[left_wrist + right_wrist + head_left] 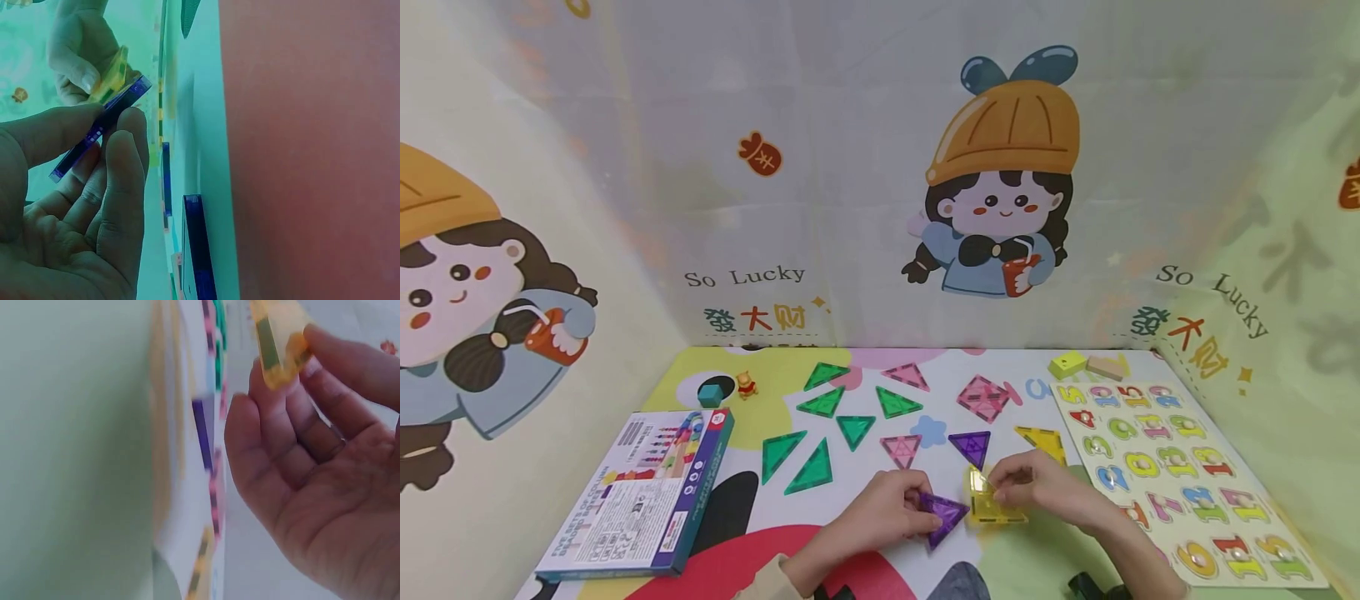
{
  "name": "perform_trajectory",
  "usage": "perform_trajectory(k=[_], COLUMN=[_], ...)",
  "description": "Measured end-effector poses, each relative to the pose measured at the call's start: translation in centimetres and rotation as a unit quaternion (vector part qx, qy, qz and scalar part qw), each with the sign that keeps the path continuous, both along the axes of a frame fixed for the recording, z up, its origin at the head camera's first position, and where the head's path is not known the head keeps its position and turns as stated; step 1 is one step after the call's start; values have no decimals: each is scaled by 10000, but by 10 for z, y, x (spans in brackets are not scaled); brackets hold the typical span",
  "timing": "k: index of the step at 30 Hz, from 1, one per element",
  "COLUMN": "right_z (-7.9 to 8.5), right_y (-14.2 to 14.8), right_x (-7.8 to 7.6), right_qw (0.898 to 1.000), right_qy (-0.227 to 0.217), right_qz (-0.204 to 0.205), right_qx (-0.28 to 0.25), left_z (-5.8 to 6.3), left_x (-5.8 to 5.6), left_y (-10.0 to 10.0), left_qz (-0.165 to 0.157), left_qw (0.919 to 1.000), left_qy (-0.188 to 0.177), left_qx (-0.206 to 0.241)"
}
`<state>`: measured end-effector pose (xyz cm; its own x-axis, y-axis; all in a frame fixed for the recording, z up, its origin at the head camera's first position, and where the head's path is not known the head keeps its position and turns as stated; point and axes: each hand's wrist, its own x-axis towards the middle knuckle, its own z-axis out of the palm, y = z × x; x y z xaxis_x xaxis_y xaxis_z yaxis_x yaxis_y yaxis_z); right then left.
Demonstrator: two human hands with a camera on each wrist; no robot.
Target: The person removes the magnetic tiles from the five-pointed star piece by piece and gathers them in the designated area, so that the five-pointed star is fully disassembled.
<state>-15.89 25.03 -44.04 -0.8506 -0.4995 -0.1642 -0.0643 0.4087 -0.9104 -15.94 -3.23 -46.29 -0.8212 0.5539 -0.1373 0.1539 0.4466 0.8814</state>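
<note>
My left hand (893, 510) pinches a purple triangular magnetic tile (946, 518) between thumb and fingers. In the left wrist view the purple tile (78, 150) is seen edge-on and tilted. Just right of it, my right hand (1037, 485) pinches a yellow magnetic tile (1000, 510). The yellow tile (269, 347) shows between thumb and fingertips in the right wrist view. The two held tiles are close together, overlapping in the left wrist view. Another purple triangle (970, 447) lies just beyond the hands, with a yellow triangle (1047, 442) to its right.
Several green triangles (808, 468) and pink tiles (901, 450) lie on the patterned table. A boxed set (640, 492) is at left, near a teal cube (710, 395) and small bear figure (747, 385). A number puzzle board (1157, 417) lies at right, with wooden blocks (1067, 364) behind it.
</note>
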Motion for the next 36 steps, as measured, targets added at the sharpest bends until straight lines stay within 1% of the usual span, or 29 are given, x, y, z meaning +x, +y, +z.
perform_trajectory(k=[2, 4, 7, 9, 11, 14, 18, 20, 23, 25, 27, 29, 31, 33, 36], right_z=[2, 2, 0, -3, -6, -11, -13, -12, -10, -8, -7, -6, -6, -6, -7], right_y=[8, 17, 27, 31, 33, 32, 29, 27, 24, 21, 19, 16, 15, 13, 13], right_x=[-4, -7, -11, -13, -14, -17, -20, -20, -22, -23, -23, -24, -25, -26, -27], right_qw=[9990, 9948, 9797, 9682, 9578, 9511, 9425, 9394, 9394, 9417, 9430, 9440, 9451, 9450, 9444], right_qy=[134, 242, 605, 830, 1050, 1259, 1494, 1498, 1406, 1341, 1378, 1435, 1481, 1508, 1545], right_qz=[-322, -755, -1370, -1622, -1761, -1809, -1900, -1970, -2001, -1989, -1941, -1880, -1818, -1772, -1711], right_qx=[283, 638, 1336, 1714, 2014, 2164, 2308, 2371, 2401, 2359, 2327, 2301, 2277, 2300, 2346], left_z=[0, 0, -1, -2, -2, 0, 3, 4, 3, 2, 1, 0, -1, -3, -4], left_x=[0, -1, 0, -1, -1, -2, -5, -8, -12, -15, -18, -21, -24, -26, -26], left_y=[1, 1, 2, 3, 4, 7, 11, 14, 19, 22, 25, 28, 30, 32, 34], left_qz=[-15, -41, -104, -169, -239, -297, -306, -313, -289, -230, -173, -105, -35, 23, 135], left_qw=[10000, 9998, 9994, 9988, 9979, 9966, 9952, 9940, 9920, 9905, 9878, 9825, 9738, 9624, 9410], left_qy=[35, 73, 160, 268, 368, 491, 615, 707, 846, 913, 1062, 1296, 1624, 1972, 2466], left_qx=[-91, -169, -289, -376, -472, -592, -692, -772, -896, -1003, -1129, -1331, -1593, -1868, -2312])
